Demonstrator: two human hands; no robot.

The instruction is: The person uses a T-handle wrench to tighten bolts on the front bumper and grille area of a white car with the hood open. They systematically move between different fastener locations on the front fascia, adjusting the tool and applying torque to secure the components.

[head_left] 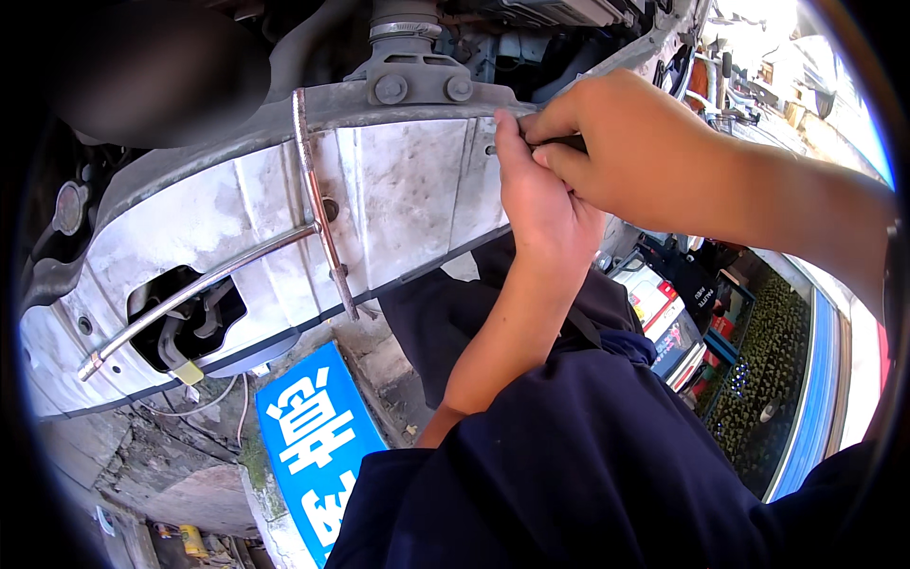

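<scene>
Both my hands meet at the right part of a white car front panel [408, 180]. My right hand [630, 142] is closed, with thumb and fingers pinching a small dark thing [572, 142], mostly hidden and too small to name. Just below it, my left hand [548, 204] is closed against the same spot; its thumb points up and its fingers are hidden behind. Whether it also grips the dark thing is unclear. To the left, a metal T-handle wrench [213, 273] rests across the panel, apart from both hands.
Above the panel are a bolted bracket [417, 83], hoses and a round cap [70, 206]. An opening [180, 318] in the panel shows a hook-like part. Below lies a blue sign [318, 427] with white characters. Boxes [664, 322] and a tray-like bed of small plants [763, 389] stand at right.
</scene>
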